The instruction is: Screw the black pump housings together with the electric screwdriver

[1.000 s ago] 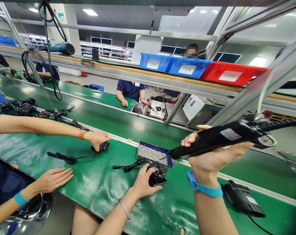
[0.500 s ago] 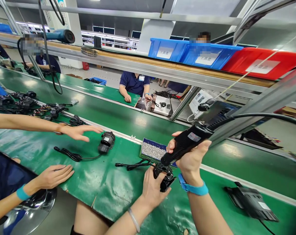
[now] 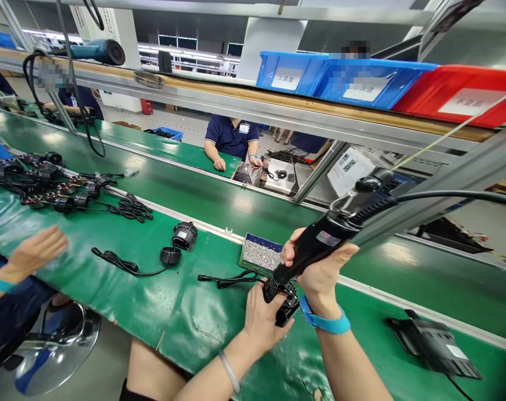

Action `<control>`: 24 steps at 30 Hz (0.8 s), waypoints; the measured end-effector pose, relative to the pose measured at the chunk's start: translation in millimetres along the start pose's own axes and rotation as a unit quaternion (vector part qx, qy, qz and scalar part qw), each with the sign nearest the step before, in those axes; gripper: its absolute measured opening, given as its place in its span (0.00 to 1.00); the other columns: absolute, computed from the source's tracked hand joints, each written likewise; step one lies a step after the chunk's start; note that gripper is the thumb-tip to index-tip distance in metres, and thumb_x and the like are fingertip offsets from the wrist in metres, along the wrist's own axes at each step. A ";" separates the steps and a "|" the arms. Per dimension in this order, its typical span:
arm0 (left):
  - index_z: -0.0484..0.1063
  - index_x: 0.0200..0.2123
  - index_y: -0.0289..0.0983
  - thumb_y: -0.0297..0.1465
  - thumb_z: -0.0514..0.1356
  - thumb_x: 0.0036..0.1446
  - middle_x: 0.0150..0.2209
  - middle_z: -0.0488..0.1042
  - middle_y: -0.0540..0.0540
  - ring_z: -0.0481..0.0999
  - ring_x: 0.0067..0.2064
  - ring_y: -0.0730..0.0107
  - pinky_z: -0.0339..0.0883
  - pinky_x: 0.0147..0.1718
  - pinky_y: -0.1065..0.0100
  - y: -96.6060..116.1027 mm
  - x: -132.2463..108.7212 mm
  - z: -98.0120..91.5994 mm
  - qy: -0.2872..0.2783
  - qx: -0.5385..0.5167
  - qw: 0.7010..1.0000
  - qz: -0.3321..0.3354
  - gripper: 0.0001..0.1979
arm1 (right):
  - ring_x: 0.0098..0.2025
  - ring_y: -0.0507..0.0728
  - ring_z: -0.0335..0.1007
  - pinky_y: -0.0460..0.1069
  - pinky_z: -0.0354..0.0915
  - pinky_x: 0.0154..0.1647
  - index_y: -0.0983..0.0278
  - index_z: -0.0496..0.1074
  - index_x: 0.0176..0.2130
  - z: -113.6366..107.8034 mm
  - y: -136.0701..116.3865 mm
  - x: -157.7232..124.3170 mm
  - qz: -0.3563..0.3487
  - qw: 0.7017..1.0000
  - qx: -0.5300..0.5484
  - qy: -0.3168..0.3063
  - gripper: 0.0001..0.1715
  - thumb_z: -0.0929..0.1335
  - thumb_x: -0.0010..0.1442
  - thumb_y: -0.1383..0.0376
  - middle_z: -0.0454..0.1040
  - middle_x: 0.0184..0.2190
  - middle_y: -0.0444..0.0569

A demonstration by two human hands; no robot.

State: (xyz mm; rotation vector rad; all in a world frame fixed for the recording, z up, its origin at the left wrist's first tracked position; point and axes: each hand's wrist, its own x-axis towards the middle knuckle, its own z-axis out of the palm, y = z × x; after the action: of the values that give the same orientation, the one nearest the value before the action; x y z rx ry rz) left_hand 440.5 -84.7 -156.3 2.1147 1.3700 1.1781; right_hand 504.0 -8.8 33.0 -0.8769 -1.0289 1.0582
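Observation:
My right hand (image 3: 322, 270) is wrapped round a black electric screwdriver (image 3: 320, 245) that hangs from a cable, its tip angled down onto a small black round part (image 3: 283, 301). My left hand (image 3: 263, 320) grips that part from below and steadies it on the green belt (image 3: 186, 323). The part's black cord (image 3: 232, 278) trails left across the belt. Just behind the part sits a blue tray of small silver screws (image 3: 261, 253).
Another black part with its cord (image 3: 181, 242) lies to the left. A neighbour's hand (image 3: 35, 250) hovers at the far left. A black device (image 3: 434, 345) rests at the right. Several cabled parts (image 3: 69, 192) pile up at the left; blue and red bins (image 3: 361, 83) stand on the shelf.
The screwdriver swung from level to pointing down onto the part. The neighbour let go of the left-hand part and drew both hands back. My left hand stayed on the part.

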 end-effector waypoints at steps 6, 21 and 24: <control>0.66 0.57 0.48 0.35 0.69 0.46 0.56 0.60 0.35 0.67 0.54 0.41 0.71 0.48 0.42 -0.2 0.4 1.5 -0.008 0.002 1.000 -0.011 0.34 | 0.13 0.51 0.59 0.46 0.57 0.13 0.61 0.70 0.28 -1.9 2.3 1.4 0.000 1.000 0.006 0.019 0.46 0.60 0.43 0.23 0.65 0.13 0.42; 0.69 0.57 0.43 0.39 0.72 0.46 0.61 0.63 0.38 0.62 0.65 0.48 0.60 0.63 0.50 -34.0 27.6 -47.5 -0.196 -0.225 0.954 0.005 0.34 | 0.15 0.53 0.61 0.48 0.61 0.17 0.61 0.74 0.33 -18.7 -28.7 8.2 -0.078 0.993 0.011 0.083 0.46 0.59 0.46 0.25 0.67 0.14 0.43; 0.71 0.57 0.43 0.39 0.69 0.51 0.61 0.64 0.40 0.64 0.64 0.52 0.57 0.65 0.53 -40.1 45.0 -75.2 -0.240 -0.279 0.930 -0.010 0.29 | 0.21 0.54 0.66 0.48 0.67 0.23 0.61 0.76 0.39 -36.6 -53.6 9.4 -0.117 0.984 0.019 0.136 0.43 0.64 0.47 0.28 0.70 0.18 0.43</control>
State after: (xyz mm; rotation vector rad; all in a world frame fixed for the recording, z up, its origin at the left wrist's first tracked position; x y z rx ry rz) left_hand 365.7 -36.9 -118.8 1.7949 0.7226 0.8265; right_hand 554.2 -17.0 74.3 -0.8221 -0.8555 0.7356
